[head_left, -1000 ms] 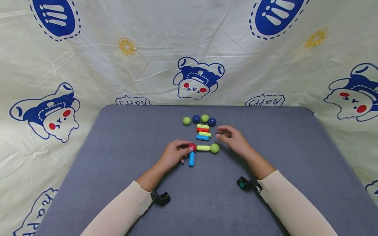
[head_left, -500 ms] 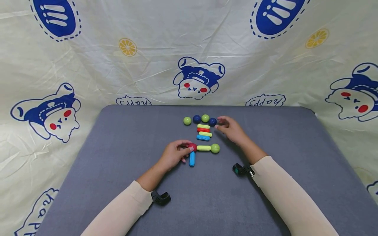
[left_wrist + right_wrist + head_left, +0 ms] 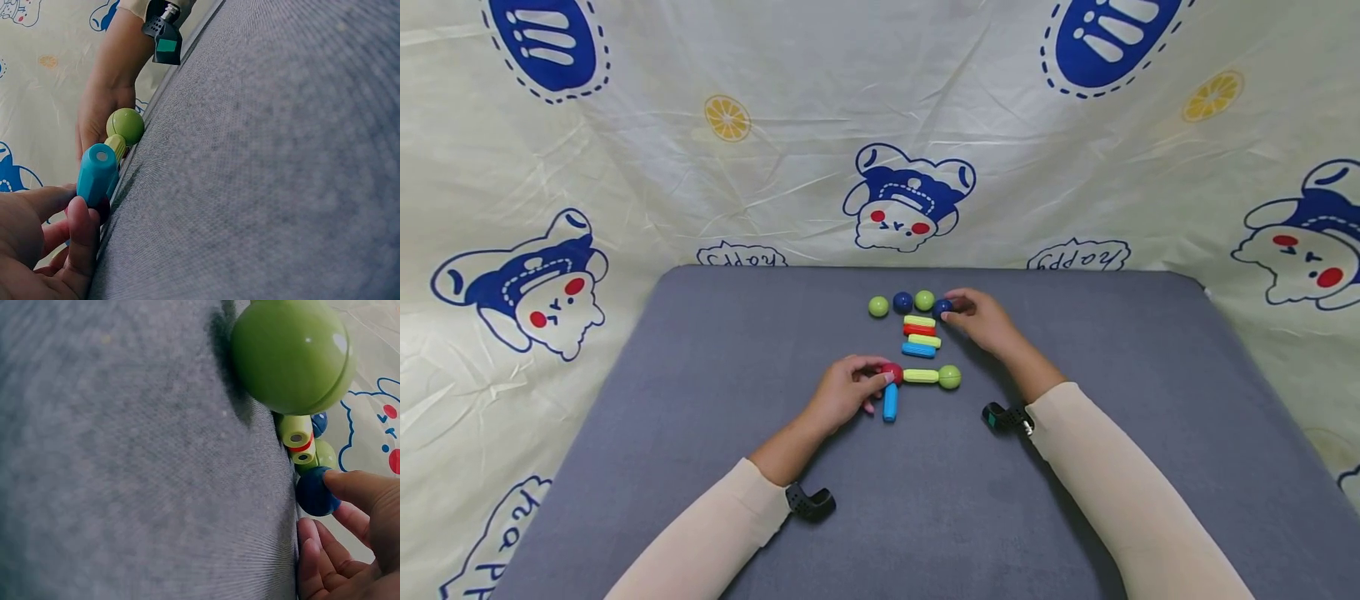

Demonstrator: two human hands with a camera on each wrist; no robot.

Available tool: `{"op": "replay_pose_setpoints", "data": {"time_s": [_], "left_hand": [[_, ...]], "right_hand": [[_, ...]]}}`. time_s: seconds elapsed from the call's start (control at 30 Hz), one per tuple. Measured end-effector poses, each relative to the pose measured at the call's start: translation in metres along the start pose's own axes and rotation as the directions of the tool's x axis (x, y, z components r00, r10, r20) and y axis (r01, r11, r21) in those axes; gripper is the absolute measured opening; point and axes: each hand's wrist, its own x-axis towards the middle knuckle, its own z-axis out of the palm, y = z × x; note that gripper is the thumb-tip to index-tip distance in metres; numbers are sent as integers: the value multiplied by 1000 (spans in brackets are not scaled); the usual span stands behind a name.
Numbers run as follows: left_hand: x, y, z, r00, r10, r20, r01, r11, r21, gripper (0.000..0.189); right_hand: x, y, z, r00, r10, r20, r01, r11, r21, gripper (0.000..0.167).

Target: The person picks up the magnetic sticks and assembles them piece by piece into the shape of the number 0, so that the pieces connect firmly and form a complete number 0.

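Head: left fingers pinch red ball, cyan rod pointing lengthwise nearward; right fingers, blue ball.

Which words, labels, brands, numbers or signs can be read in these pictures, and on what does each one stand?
"happy": printed cloth, left-hand bubble
"happy": cloth, right-hand bubble
"hap": cloth, lower-left bubble, rest cut off
Far-right bubble: cut off, nothing readable
Balls, rods, black wrist devices: no readable text
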Motion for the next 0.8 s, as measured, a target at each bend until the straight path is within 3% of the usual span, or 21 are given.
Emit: {"op": "replay_pose_setpoints", "data": {"time_s": [0.27, 0.8], "left_hand": [[1, -1, 2, 1000, -4, -6, 4, 1000, 7, 31], [0, 0, 2, 1000, 3, -16, -3, 1000, -12, 31]], "right_hand": [[1, -2, 0, 1000, 11, -3, -11, 999, -38, 42], [-27, -11, -11, 999, 19, -43, -16, 998, 64, 43]]}}
